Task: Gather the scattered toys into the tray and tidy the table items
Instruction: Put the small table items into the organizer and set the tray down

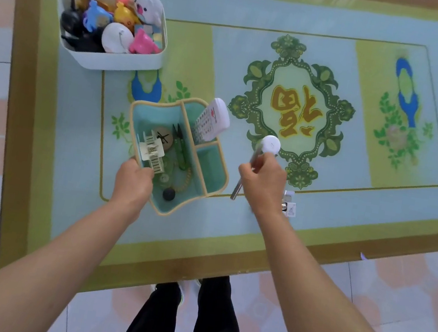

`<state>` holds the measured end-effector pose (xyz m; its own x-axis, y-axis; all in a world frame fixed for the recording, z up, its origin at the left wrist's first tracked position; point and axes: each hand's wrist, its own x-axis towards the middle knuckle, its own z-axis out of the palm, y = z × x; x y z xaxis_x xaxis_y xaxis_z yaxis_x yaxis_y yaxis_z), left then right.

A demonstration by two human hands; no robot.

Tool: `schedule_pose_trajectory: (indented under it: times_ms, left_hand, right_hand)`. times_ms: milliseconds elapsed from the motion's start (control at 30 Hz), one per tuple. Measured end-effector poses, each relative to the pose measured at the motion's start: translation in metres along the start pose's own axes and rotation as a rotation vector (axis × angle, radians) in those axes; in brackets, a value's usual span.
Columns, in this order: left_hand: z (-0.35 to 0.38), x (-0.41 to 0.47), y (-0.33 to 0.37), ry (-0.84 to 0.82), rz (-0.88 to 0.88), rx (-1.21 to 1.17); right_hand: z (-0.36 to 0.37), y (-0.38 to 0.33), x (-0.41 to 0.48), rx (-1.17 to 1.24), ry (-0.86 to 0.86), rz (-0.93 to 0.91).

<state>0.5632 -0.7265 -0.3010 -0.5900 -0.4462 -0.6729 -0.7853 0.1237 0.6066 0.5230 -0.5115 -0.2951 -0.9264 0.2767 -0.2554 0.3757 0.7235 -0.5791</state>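
Toys [113, 25] heaped in white tray [119, 64], well beyond the green divided organizer [209, 164], toward its far left. Left hand [133, 178] grips the organizer's near-left rim, fingers curled over the edge. Remote [213, 119] stands tilted in its far compartment. Just right of the organizer, right hand [264, 181] clasps a silvery stick with a white round head [270, 144]. Small white box [289, 207] beside that hand on the table [374, 32].

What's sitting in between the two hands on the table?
The green divided organizer sits between them in the head view. The left hand grips its rim; the right hand holds a silver tool beside it.
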Motion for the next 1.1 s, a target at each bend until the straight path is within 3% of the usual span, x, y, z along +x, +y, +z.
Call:
schedule_pose_trajectory:
  times_ms: [100, 200, 333, 433, 633, 967, 1100]
  left_hand:
    - [0.001, -0.001, 0.004, -0.009, -0.001, -0.012]
    - [0.006, -0.004, 0.008, 0.012, 0.000, -0.020]
    - [0.013, -0.007, 0.015, 0.028, 0.011, -0.011]
    - [0.017, -0.009, 0.019, 0.021, 0.020, -0.007]
    - [0.028, -0.011, 0.022, 0.020, 0.037, -0.011]
    - [0.051, -0.015, 0.033, 0.016, 0.072, -0.011]
    - [0.059, -0.017, 0.043, 0.021, 0.104, -0.008]
  right_hand:
    - [-0.041, -0.021, -0.012, 0.274, 0.181, -0.204]
    - [-0.069, -0.039, -0.028, 0.508, 0.187, -0.412]
    - [-0.069, -0.037, -0.045, 0.406, 0.118, -0.598]
    - [-0.057, -0.024, -0.046, 0.138, 0.057, -0.649]
    - [-0.045, -0.001, -0.037, -0.119, 0.010, -0.636]
    - [-0.069, 0.021, -0.024, -0.108, -0.080, -0.618]
    - [-0.083, 0.041, -0.014, -0.085, -0.059, -0.496]
